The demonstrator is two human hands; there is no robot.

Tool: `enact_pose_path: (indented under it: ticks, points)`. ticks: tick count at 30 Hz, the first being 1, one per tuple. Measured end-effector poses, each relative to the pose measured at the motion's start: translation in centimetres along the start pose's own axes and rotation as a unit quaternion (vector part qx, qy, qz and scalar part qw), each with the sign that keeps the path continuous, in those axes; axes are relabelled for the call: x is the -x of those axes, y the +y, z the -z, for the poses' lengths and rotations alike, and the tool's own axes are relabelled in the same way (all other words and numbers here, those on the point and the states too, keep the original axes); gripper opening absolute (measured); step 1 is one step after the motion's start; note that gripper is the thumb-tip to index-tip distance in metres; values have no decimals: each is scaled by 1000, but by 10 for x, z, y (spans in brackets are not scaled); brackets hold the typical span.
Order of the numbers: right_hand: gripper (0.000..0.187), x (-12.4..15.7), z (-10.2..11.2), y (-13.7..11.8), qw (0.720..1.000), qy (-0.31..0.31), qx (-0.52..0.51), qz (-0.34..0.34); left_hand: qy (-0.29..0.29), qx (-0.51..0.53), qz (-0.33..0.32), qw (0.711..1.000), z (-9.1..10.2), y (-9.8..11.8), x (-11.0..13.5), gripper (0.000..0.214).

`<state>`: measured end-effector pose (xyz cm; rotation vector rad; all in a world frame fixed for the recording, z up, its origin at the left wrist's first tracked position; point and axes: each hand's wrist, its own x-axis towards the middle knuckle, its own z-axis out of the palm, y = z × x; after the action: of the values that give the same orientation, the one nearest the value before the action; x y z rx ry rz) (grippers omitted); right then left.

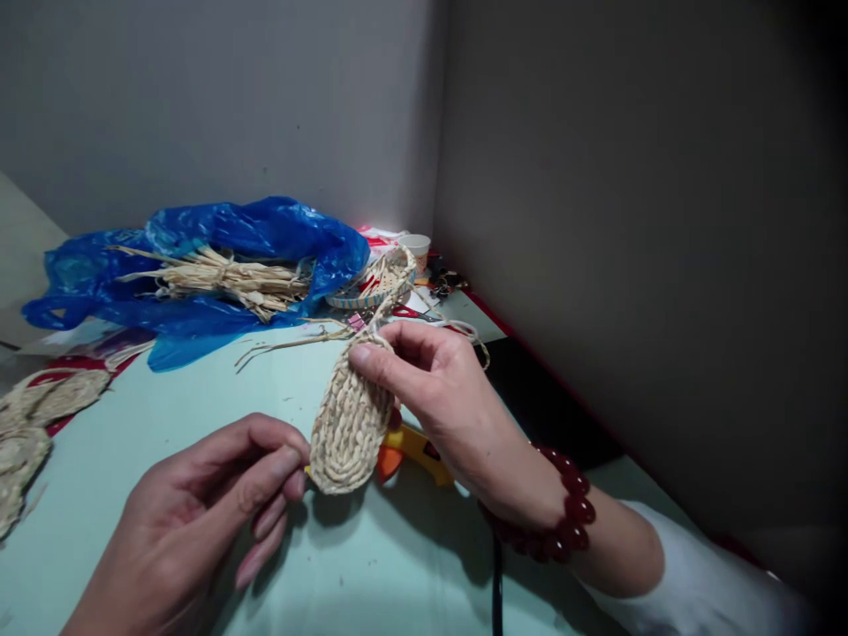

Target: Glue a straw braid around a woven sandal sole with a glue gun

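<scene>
My right hand was closed on the sole-shaped oval of plaited straw, my thumb pressed flat on its front near the upper end and my fingers curled behind. The oval stood nearly on end in front of me, leaning a little to the right at the top, with its rounded lower end above the pale green table and a shadow underneath. From its upper end a loose straw braid ran up and away toward the back, passing near a small pink clip. My left hand was just beside the oval's lower left edge, thumb and forefinger brought close together; I could not tell whether they pinched anything. Behind the oval, partly hidden by it and by my right hand, lay a yellow and orange tool. Dark red beads circled my right wrist, above a white sleeve. At the back, a tied bundle of dry straw lay on a crumpled blue plastic bag, with a shallow basket and a paper cup to its right. More woven straw pieces lay at the far left.
</scene>
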<state>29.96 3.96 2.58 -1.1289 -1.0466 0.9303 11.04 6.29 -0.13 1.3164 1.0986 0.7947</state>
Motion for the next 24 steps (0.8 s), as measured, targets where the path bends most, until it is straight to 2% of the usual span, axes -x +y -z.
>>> enact_pose_path:
  ticks: [8,12,17,20,24]
  points:
    - [27,-5,6,8,995,-31,-92,4,-10,20,0,1000,0,1,-3,31]
    - [26,-6,10,11,989,-56,-132,-16,-23,7,1,1000,3,2,-5,29]
    - [30,-7,9,13,989,-55,-133,-32,-30,75,8,997,10,5,-11,32]
    - [30,-8,7,14,989,-54,-130,-37,-5,77,-16,997,11,6,-14,41]
    - [29,-12,3,14,990,-38,-127,-41,0,38,-59,998,13,2,-16,49]
